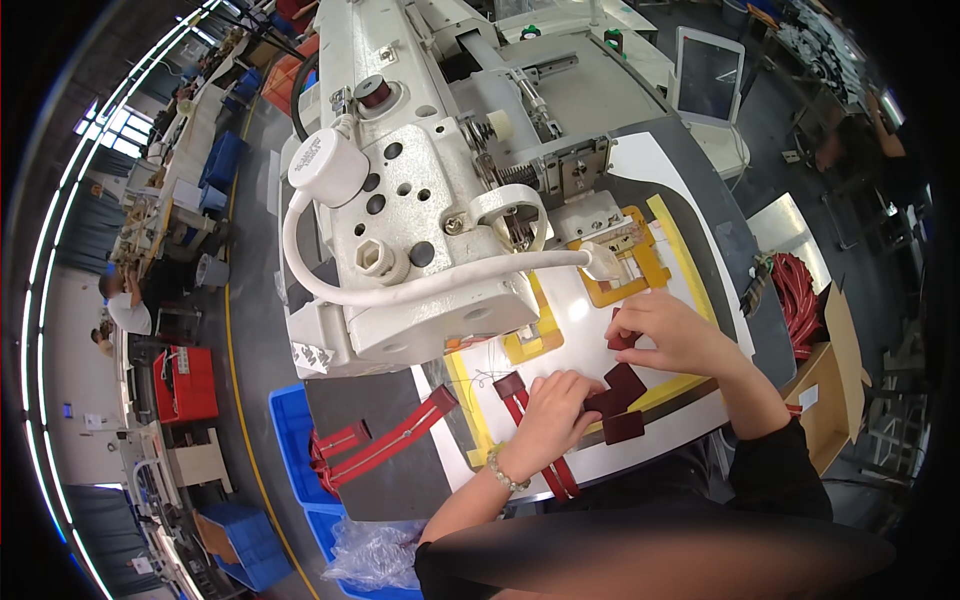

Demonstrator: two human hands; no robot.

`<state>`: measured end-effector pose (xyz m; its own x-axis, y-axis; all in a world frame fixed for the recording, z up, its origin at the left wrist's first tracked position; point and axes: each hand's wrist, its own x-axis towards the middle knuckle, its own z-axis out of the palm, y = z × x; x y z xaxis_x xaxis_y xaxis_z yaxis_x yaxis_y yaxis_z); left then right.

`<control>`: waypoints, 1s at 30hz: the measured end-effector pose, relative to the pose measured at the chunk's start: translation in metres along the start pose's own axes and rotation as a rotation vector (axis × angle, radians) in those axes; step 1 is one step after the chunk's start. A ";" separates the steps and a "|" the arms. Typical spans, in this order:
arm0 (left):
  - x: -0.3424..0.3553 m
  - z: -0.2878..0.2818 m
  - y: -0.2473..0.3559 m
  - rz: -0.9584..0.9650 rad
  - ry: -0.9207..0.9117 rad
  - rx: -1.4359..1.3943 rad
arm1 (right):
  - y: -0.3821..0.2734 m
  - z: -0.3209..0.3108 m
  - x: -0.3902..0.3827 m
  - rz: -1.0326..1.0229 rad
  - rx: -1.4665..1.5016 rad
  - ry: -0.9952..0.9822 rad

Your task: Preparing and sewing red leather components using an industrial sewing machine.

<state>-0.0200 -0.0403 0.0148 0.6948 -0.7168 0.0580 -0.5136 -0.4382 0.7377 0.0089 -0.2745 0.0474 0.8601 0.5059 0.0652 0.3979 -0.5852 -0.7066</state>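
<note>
- Left hand: palm down, fingers curled onto a dark red leather piece on the white template board. Pressing/pinching it, not lifted.
- Right hand: fingers closed round a small dark red leather tab, held just above the board, right of the yellow jig frame.
- A second dark red patch lies flat just below the left hand's fingertips, touching or nearly touching the first piece; can't tell which.
- Key relation: both hands converge on the same cluster. Tab in the right hand sits directly up-board from the piece under the left hand, close but apart. Left hand is nearer the flat pieces, right hand nearer the needle area.
- Red strap pair runs from under the left hand toward the person; long axis roughly along the board's near-far direction, slightly tilted. Dark end tab at its top, just left of the left hand.
- Sewing machine head is up-left of both hands, well apart from the pieces.
- More red straps with dark end tabs lie diagonally on the grey desk to the left, spilling toward the blue bin.
- Cardboard box with red cord at right, out of reach of the work.
</note>
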 end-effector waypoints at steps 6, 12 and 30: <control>-0.004 0.000 -0.005 -0.042 -0.039 -0.022 | -0.007 0.005 0.005 0.007 0.057 -0.041; -0.005 -0.010 -0.008 -0.003 0.165 -0.346 | -0.013 0.023 0.007 0.055 0.303 -0.050; -0.009 -0.013 -0.024 0.268 0.400 -0.111 | -0.004 0.053 0.006 0.304 1.081 -0.137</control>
<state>-0.0080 -0.0164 0.0053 0.6958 -0.5226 0.4926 -0.6587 -0.1909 0.7278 -0.0045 -0.2352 0.0135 0.8053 0.5403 -0.2442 -0.3642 0.1257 -0.9228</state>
